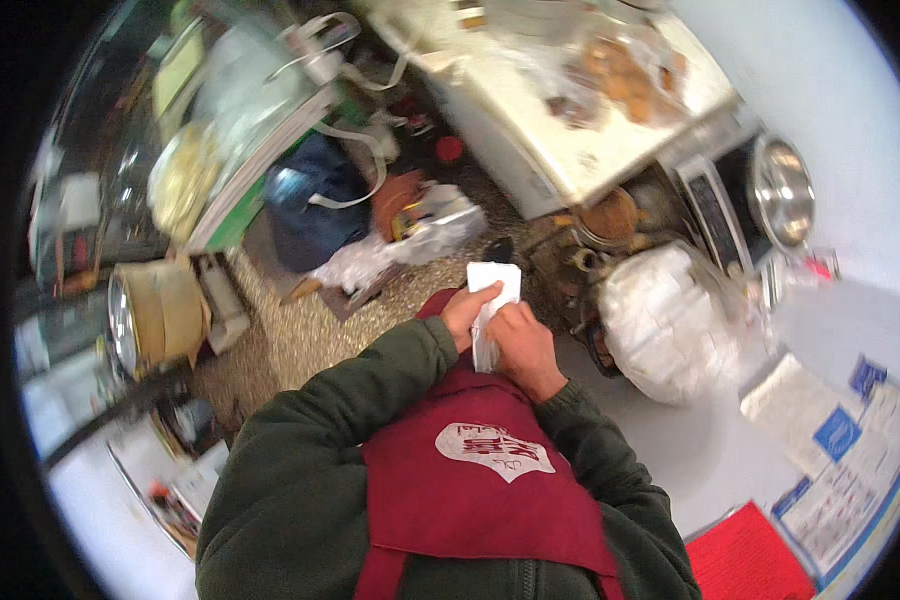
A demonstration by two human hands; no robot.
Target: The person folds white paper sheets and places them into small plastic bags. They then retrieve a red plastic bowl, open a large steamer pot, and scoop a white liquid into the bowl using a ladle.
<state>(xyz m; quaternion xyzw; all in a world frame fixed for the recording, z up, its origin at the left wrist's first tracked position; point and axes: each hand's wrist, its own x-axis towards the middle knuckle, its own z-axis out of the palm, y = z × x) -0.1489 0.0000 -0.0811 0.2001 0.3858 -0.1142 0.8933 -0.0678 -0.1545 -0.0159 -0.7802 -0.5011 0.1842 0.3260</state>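
Note:
A narrow white folded thing, perhaps a paper bag or pad (504,276), is held upright in front of my red apron (487,495). My left hand (469,311) grips its left edge, with the thumb lying over its face. Against its lower right side is my right hand (523,345), fingers curled over it; what the fingertips do is blurred. Both arms wear dark green sleeves. The apron bears a white print with writing.
At upper right stands a white counter (570,161) with bagged brown food (630,75). A steel bowl (784,191), a large white sack (667,322) and a stool (607,217) are at right. Left are a blue bin or bag (319,195), plastic bags (435,225) and a round drum-like container (161,315).

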